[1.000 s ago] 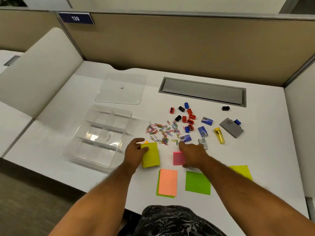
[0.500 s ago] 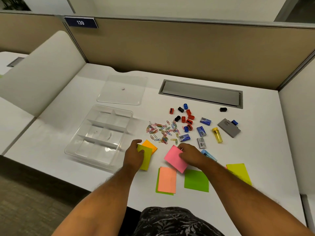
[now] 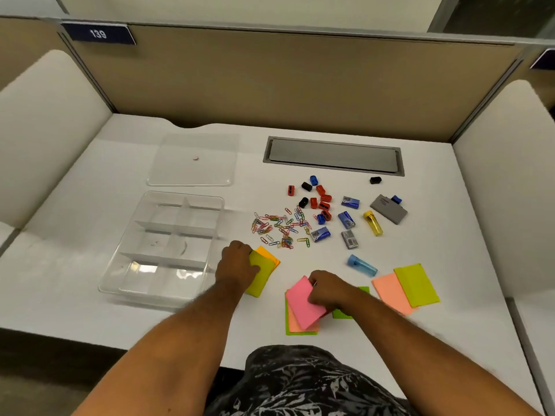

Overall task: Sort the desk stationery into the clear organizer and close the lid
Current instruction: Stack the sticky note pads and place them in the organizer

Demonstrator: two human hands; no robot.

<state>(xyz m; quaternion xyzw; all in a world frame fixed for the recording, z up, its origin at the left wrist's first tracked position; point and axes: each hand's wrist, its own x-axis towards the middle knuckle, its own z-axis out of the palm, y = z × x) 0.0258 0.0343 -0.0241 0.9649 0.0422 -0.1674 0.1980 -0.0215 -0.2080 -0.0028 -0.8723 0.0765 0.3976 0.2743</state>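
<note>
Head view. I see my left hand gripping a yellow sticky pad, fingers curled over its left edge, with an orange pad stacked under it; both sit just right of the clear organizer. My right hand pinches a pink sticky pad, held tilted over a peach pad that lies on a green pad at the near edge of the white desk. A second green pad lies partly hidden under my right wrist.

The organizer stands at near left with its divided compartments holding no stationery. Its clear lid lies flat on the desk just beyond it, apart from it.

Right of the organizer lies a scatter of coloured paper clips. Farther back are small red, black and blue sharpeners. To their right lie blue staple boxes, a yellow tube and a grey case. A blue tube lies near my right hand. At near right, a peach sheet lies partly under a lime sheet.
</note>
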